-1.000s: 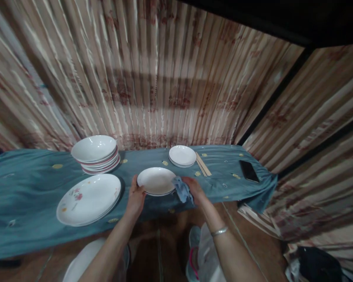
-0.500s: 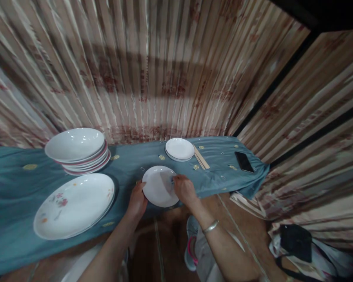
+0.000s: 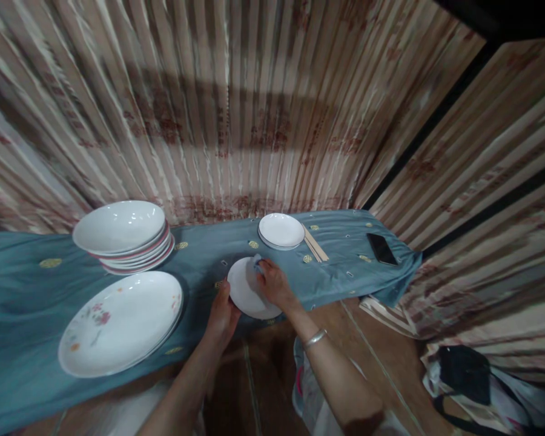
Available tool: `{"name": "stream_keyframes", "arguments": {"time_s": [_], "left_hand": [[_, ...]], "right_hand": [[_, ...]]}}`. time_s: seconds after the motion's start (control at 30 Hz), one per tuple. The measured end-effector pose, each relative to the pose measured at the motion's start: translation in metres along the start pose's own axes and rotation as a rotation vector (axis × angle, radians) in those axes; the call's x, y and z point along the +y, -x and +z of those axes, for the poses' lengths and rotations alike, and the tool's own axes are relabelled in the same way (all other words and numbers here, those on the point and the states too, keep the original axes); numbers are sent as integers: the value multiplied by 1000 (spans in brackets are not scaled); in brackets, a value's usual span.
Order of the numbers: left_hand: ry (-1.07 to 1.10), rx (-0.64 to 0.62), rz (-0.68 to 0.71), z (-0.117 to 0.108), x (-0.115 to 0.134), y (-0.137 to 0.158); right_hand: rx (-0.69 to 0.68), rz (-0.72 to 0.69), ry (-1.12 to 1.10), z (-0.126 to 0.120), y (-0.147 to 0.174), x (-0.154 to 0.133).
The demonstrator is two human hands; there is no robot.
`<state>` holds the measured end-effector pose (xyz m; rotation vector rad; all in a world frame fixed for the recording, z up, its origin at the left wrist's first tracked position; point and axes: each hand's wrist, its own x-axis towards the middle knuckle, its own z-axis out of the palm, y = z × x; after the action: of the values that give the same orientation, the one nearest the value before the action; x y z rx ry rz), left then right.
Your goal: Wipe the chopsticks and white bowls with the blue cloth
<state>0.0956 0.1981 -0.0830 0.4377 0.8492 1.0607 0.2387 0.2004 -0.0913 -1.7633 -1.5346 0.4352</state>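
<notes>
A small white plate [image 3: 247, 293] is tilted above the near edge of the table. My left hand [image 3: 224, 312] is closed on its left rim, thumb on top. In my right hand [image 3: 275, 281], which carries a silver bangle on its wrist, the fingers pinch a small bluish cloth [image 3: 257, 263] against the plate's upper face near the far rim. Behind it, a short stack of small white plates [image 3: 281, 230] lies on the table, with chopsticks [image 3: 315, 243] along its right side.
On the left stand a stack of white bowls and plates [image 3: 120, 227] and large oval plates [image 3: 122, 324] with flower prints. A blue-green cloth [image 3: 204, 260] covers the table. A black phone [image 3: 381, 249] lies at the right end. Pleated curtains [image 3: 236, 121] hang behind. A dark bag [image 3: 465, 372] sits low right.
My right hand has gone from the plate's right rim to its upper face, the bluish cloth now showing at the far side. The left hand still grips the left rim.
</notes>
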Motion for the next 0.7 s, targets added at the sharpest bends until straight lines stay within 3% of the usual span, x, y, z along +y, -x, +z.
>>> {"name": "stream_keyframes", "arguments": {"time_s": [0.13,0.37,0.57,0.7], "left_hand": [[-9,1,-6,-2,-1,-1],[35,-37,-9,-3,-1,0],[81,-23,-6,-1,-4,-2],[87,1,-31,2,-1,-2]], "right_hand": [[-92,-20,-8,9,-11,-9],[-174,-88,-328,21,-10,-20],[-321,-84,-584,13,10,-26],[-411,-60,-609,7,21,-27]]}}
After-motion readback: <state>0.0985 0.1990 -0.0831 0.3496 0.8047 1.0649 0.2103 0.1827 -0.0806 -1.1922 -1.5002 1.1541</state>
